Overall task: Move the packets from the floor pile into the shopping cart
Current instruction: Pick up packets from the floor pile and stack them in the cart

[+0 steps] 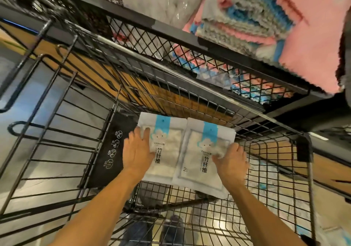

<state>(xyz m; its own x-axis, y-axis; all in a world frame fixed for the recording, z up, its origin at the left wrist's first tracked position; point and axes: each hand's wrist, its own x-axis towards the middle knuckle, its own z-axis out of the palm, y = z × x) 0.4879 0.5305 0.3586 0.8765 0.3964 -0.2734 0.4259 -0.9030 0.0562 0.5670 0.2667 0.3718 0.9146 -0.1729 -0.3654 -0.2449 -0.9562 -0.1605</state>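
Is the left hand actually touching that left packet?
Touching. The head view shows the left hand lying flat on the left packet, fingers spread over its face.

Two bare forearms reach forward side by side. The left hand (137, 151) lies flat, fingers straight. The right hand (230, 162) curls its fingers, pinching.

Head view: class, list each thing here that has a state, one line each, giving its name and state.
left packet: flat in the cart, under the left hand
right packet: beside it, gripped by the right hand
shopping cart: holds two packets
mesh shelf: stocked with goods
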